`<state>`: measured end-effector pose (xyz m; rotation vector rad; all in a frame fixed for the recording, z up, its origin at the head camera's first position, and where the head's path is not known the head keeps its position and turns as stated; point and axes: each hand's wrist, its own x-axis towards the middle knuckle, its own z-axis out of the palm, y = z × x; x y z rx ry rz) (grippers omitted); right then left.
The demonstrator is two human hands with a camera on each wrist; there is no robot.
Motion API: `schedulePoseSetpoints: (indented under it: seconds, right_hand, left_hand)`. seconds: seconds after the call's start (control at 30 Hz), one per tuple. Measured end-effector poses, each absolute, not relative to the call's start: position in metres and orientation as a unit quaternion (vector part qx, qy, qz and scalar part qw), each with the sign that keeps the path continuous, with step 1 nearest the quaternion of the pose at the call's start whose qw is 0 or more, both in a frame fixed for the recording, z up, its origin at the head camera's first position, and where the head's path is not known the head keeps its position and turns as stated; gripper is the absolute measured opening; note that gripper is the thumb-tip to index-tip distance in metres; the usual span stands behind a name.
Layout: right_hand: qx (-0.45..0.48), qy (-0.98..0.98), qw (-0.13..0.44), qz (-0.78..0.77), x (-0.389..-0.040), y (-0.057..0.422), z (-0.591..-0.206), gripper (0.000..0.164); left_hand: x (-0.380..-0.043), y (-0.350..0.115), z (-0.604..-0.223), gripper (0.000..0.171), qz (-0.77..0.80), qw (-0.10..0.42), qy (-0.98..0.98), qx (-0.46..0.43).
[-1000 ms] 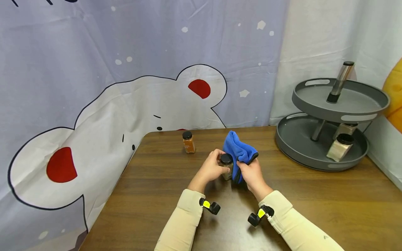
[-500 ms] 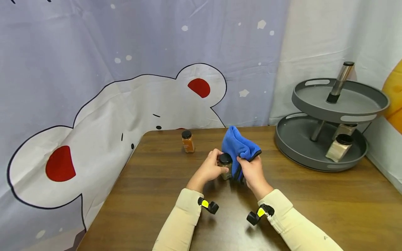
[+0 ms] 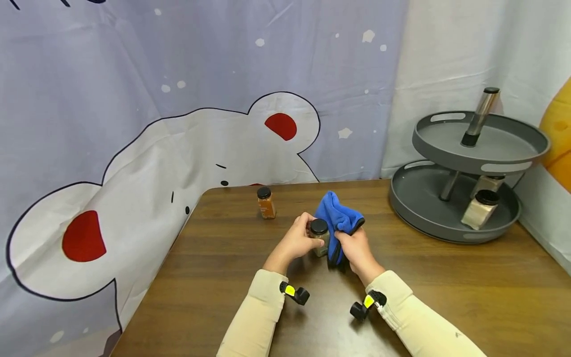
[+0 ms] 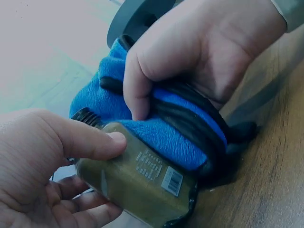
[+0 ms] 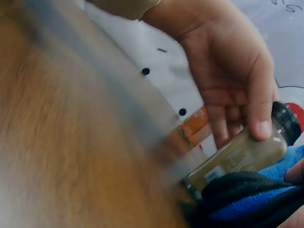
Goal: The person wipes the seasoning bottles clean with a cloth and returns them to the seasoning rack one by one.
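My left hand (image 3: 300,240) grips a square spice jar (image 4: 137,175) with a black lid, thumb on one face and fingers behind it. The jar holds a greenish-brown powder and has a small printed barcode on its side. In my right hand (image 3: 357,248) is a bunched blue cloth (image 3: 338,216) with black edging, pinched between thumb and fingers. The cloth lies against the jar's right side, as the left wrist view shows. In the right wrist view the jar (image 5: 242,154) is tilted, its lower end near the cloth's black hem.
An orange-labelled spice jar (image 3: 266,204) stands toward the back of the wooden table (image 3: 214,277). At the right is a two-tier grey round tray stand (image 3: 482,161); on its lower tier sit two jars, the nearer a pale jar (image 3: 479,210). A printed curtain (image 3: 200,59) hangs behind.
The blue cloth in my right hand rose slightly beside the jar, then came back down. My left hand keeps its hold on the jar with little movement.
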<state>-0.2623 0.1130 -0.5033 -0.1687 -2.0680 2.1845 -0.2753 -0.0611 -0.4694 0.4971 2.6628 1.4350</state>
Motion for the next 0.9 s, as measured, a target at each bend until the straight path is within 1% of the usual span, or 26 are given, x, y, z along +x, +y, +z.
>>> schedulePoseSetpoints:
  seconds: [0.13,0.2,0.3,0.4,0.43,0.57,0.73,0.9]
  right_hand:
    - [-0.069,-0.653,0.060,0.752,-0.260,0.115,-0.486,0.058]
    - [-0.074,-0.627,0.071,0.772,-0.259,0.119,-0.476,0.058]
    - [-0.077,-0.582,0.099,0.804,-0.258,0.128,-0.462,0.049]
    - [-0.067,-0.530,0.111,0.838,-0.257,0.138,-0.449,0.039]
    - [-0.065,-0.517,0.113,0.846,-0.257,0.140,-0.446,0.037]
    - [-0.061,-0.488,0.115,0.863,-0.256,0.148,-0.438,0.038]
    - [-0.069,-0.485,0.116,0.864,-0.255,0.151,-0.437,0.040]
    - [-0.058,-0.484,0.107,0.866,-0.254,0.151,-0.436,0.036]
  left_hand:
    - [-0.276,-0.063,-0.468,0.051,0.472,0.041,0.865,0.166]
    - [-0.277,-0.063,-0.469,0.052,0.466,0.044,0.868,0.168]
    - [-0.279,-0.064,-0.471,0.054,0.459,0.049,0.871,0.168]
    - [-0.280,-0.063,-0.473,0.059,0.444,0.058,0.879,0.162]
    - [-0.281,-0.063,-0.474,0.060,0.437,0.060,0.883,0.161]
    - [-0.280,-0.060,-0.479,0.066,0.393,0.059,0.904,0.157]
    - [-0.280,-0.057,-0.486,0.056,0.371,0.038,0.914,0.160]
    - [-0.279,-0.058,-0.486,0.048,0.387,0.007,0.909,0.157]
